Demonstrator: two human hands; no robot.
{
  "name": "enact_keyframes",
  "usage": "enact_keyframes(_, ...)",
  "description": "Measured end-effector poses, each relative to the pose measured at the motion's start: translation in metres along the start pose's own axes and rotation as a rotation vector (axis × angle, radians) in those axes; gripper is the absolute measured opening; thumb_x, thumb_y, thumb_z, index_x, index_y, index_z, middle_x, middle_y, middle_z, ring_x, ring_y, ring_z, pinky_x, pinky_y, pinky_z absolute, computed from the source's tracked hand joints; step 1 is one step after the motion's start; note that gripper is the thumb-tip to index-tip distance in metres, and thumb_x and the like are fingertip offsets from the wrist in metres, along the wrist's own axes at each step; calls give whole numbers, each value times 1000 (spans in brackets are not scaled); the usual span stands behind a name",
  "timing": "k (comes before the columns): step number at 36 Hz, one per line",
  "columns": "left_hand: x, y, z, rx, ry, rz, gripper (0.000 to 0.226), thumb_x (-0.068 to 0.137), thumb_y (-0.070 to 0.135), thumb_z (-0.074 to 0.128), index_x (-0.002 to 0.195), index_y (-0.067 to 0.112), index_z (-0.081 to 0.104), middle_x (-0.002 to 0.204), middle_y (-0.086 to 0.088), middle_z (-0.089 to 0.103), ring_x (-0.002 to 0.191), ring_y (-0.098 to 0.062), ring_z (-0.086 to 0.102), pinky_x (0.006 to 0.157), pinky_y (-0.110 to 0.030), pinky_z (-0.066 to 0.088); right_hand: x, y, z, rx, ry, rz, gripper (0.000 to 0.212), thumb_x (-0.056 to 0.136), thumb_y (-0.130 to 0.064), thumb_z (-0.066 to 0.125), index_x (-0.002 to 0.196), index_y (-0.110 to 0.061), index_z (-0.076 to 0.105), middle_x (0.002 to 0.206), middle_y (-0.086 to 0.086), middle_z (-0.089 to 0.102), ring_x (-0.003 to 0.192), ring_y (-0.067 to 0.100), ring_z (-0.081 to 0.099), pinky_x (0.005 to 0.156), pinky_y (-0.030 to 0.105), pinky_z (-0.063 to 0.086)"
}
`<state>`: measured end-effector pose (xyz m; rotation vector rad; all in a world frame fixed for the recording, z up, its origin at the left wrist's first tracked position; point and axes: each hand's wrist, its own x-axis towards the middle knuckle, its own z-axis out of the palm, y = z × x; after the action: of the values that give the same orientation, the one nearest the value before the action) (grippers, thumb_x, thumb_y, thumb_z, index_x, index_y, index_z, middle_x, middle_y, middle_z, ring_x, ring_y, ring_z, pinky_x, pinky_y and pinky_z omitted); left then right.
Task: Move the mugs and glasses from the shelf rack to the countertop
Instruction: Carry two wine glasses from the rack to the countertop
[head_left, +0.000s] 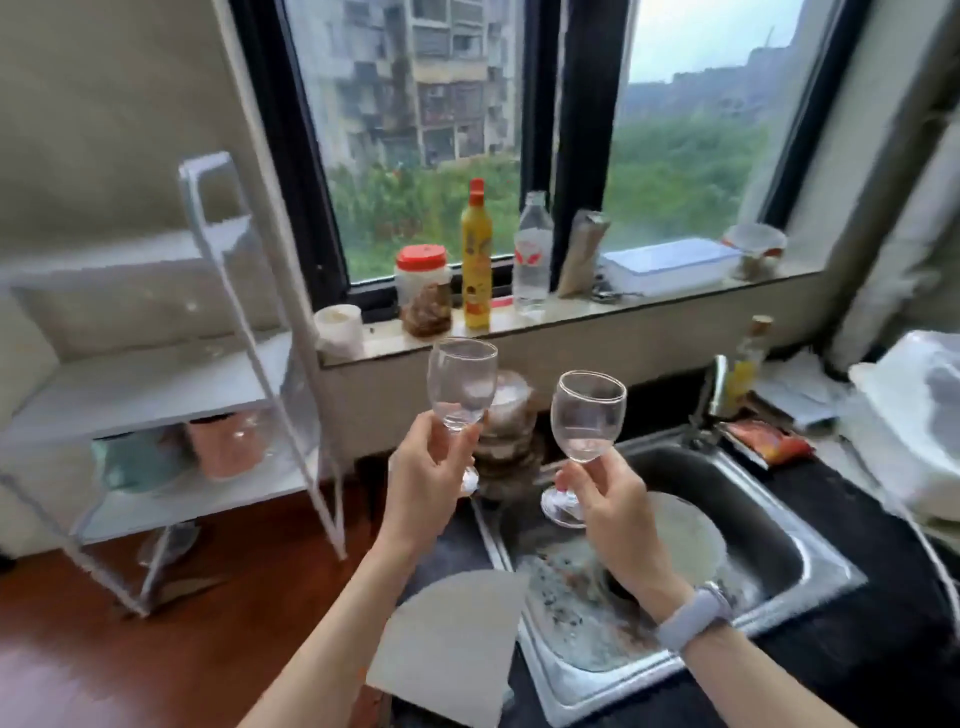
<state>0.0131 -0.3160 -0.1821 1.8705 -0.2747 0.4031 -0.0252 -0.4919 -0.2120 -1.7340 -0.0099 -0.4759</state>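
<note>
My left hand (423, 480) grips the stem of a clear wine glass (461, 383), held upright above the dark countertop (857, 525) left of the sink. My right hand (610, 512) holds a second clear wine glass (588, 415) by its stem, upright over the sink's left edge. The white shelf rack (218, 374) stands on the floor at the left. On its lower shelf sit a pink mug (228, 447) and a teal mug (137, 460). Another glass (169, 543) shows dimly under that shelf.
A steel sink (769, 545) holds a white plate (685, 540) and grime. A stack of bowls (506, 431) stands behind the glasses. The windowsill carries a jar (423, 291), a yellow bottle (477, 254) and a water bottle (532, 252). White containers (919, 415) sit at right.
</note>
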Motion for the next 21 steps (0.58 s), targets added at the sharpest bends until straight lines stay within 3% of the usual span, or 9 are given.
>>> enact_keyframes(4, -20, 52, 134, -159, -174, -1, 19, 84, 28, 63, 87, 10, 60, 79, -12, 69, 74, -28, 67, 70, -38, 52, -22, 26, -136, -107, 221, 71, 18, 88, -10, 57, 74, -22, 57, 67, -3, 64, 63, 2, 60, 61, 10, 42)
enact_keyframes(7, -44, 95, 237, -264, -327, -6, 10, 83, 26, 64, 86, 18, 58, 80, -11, 68, 74, -26, 67, 67, -36, 53, -44, 39, -236, -166, 400, 110, 16, 88, -12, 57, 73, -18, 58, 67, 0, 64, 61, 3, 58, 59, 12, 42)
enact_keyframes(10, -73, 135, 330, -350, -481, -25, 14, 82, 26, 66, 86, 15, 59, 81, -13, 68, 76, -28, 67, 69, -45, 53, -70, 45, -325, -212, 563, 140, 15, 88, -10, 56, 73, -13, 58, 64, 1, 61, 53, 2, 54, 56, 15, 43)
enact_keyframes(13, -106, 169, 409, -420, -603, 14, 8, 82, 23, 67, 79, 24, 59, 71, 2, 65, 68, -13, 65, 67, -29, 52, -100, 49, -400, -274, 702, 185, 13, 89, -12, 55, 78, -20, 59, 67, -3, 62, 62, 8, 59, 60, 18, 45)
enact_keyframes(15, -127, 190, 455, -431, -705, 45, 6, 82, 24, 67, 81, 21, 61, 69, 6, 65, 63, -3, 62, 67, -24, 51, -120, 53, -445, -295, 801, 211, 11, 89, -14, 55, 81, -21, 59, 69, -4, 63, 68, 12, 61, 63, 17, 46)
enact_keyframes(18, -156, 217, 516, -441, -874, 48, 9, 82, 27, 66, 80, 21, 59, 73, -2, 68, 69, -17, 66, 71, -39, 54, -149, 59, -502, -288, 949, 271, 8, 89, -15, 56, 83, -20, 58, 74, -1, 64, 74, 13, 63, 70, 28, 52)
enact_keyframes(21, -185, 242, 570, -461, -983, 95, 14, 83, 27, 65, 86, 14, 60, 76, -8, 69, 73, -24, 67, 73, -50, 55, -175, 64, -548, -305, 1088, 293, 13, 89, -15, 56, 81, -26, 57, 76, -4, 65, 73, 3, 64, 66, 21, 54)
